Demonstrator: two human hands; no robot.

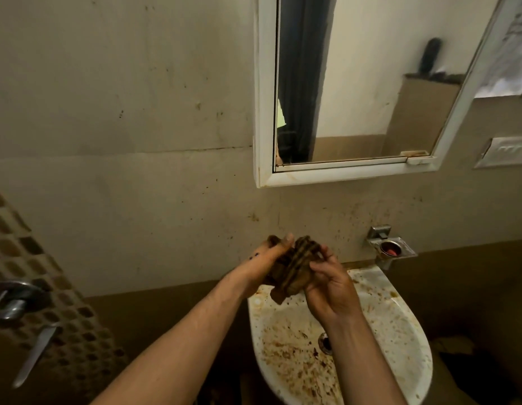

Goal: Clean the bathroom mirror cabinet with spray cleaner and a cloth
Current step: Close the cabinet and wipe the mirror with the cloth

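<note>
Your left hand [271,255] and right hand [327,285] are both closed around the cloth [294,264], a bunched, brown, striped rag held between them above the back rim of the sink [405,331]. The left thumb presses over the top of the bundle; the right fingers curl around its right side, and a loose corner hangs down toward the basin.

The sink is white and heavily spattered with brown stains, its drain [325,343] partly hidden behind your right forearm. Directly above the sink, well apart from your hands, hangs the mirror cabinet [265,112], white-framed with its door shut and grime along the lower edge of the frame. Just right of the sink's back rim a metal soap dish [391,248] is fixed to the stained wall [122,112], something reddish inside it. Farther right of the sink and higher, beside the cabinet's lower corner, is a switch plate [505,152]. Far left of the sink, a tap handle [14,299] juts from a mosaic-tiled wall.
</note>
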